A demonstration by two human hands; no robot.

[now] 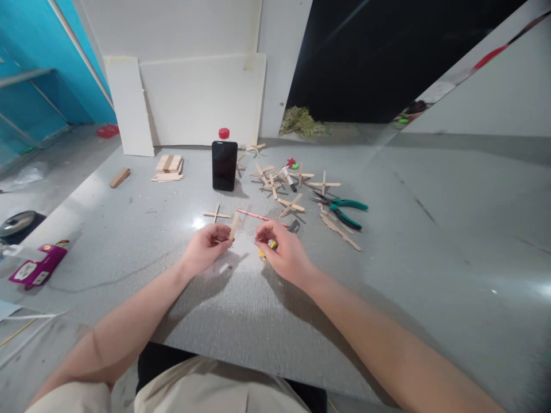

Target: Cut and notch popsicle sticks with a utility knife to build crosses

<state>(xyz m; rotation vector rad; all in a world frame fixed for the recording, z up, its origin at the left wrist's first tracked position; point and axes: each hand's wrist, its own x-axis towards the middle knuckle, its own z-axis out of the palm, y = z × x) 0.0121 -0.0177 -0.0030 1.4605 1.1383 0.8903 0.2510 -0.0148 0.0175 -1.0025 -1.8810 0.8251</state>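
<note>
– Grey, glossy tabletop is backed by white boards; what is gripped above it?

– 1 flat, pale wooden stick is pinched between the thumb and fingers of the left hand, tilted, with its upper end left free.

– And by the right hand?

– Its fingers are curled toward the thumb; whether anything is gripped there cannot be told. Beneath that hand, 1 yellow and dark tool is partly hidden.

– What is laid farther out?

– Just beyond the fingers, 1 slim pink patterned pencil and 1 small cross of pale wooden sticks are seen. Behind them, 1 black phone is stood upright, with 1 red bottle cap seen over its top edge; more wooden crosses are scattered to the right, near pliers with teal handles.
</note>
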